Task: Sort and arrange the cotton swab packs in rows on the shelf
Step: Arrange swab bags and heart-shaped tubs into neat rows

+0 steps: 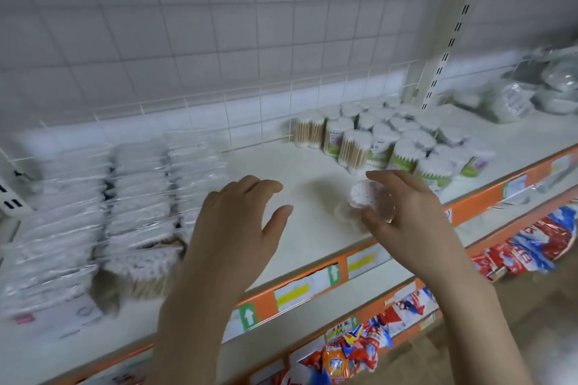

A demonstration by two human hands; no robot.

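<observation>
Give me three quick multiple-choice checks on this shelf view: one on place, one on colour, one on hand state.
1. Where do the round cotton swab tubs stand?
A. right of the bare patch of shelf
B. on the lower shelf
C. in the left hand

2. What colour is the shelf's front price strip?
A. blue
B. orange
C. black

3. What is the right hand doing?
A. resting flat
B. pointing at the wall
C. gripping a clear tub of swabs

Key: 1 A, the tubs cluster at right; 2 B, the edge is orange; 3 C, its fingers curl round the tub, while the left hand is open and holds nothing.
</observation>
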